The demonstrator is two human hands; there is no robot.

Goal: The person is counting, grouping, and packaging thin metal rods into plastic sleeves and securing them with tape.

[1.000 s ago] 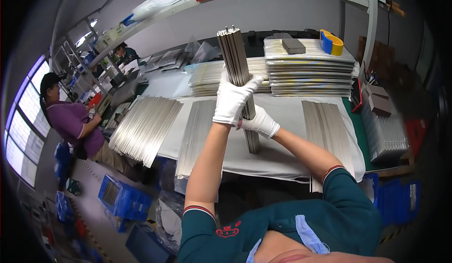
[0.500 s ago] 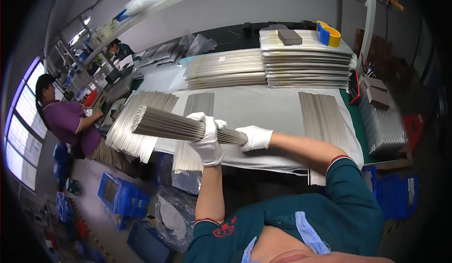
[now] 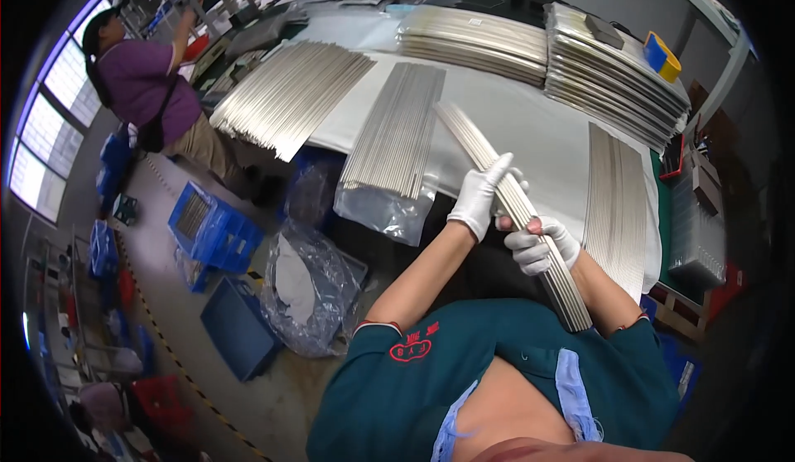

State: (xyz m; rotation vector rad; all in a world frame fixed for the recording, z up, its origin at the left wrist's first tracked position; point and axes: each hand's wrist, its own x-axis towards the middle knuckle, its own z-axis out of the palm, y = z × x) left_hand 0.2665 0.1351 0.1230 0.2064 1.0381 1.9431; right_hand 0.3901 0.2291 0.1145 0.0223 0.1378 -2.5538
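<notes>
A bundle of thin silver metal rods (image 3: 520, 205) slants across in front of my chest, its far end over the white-covered table and its near end close to my shirt. My left hand (image 3: 480, 199), in a white glove, is closed round the bundle's middle. Lower down, my right hand (image 3: 542, 247) grips the same rods, also gloved, with some bare fingertip showing. Flat rows of similar rods lie on the table: a wide fanned row (image 3: 290, 89) at the left, a narrower row (image 3: 393, 131) beside it, and another row (image 3: 614, 205) at the right.
Wrapped stacks of rods (image 3: 613, 81) stand at the back right, with a blue and yellow ring (image 3: 662, 56) on top. A clear plastic bag (image 3: 385, 211) hangs at the table's front edge. Blue crates (image 3: 215, 226) sit on the floor left, near a person in purple (image 3: 145, 81).
The bundle has swung from lying nearly level, pointing left, to a steep slant nearer my body. Both hands moved with it, still gripping. My view has shifted down and left.
</notes>
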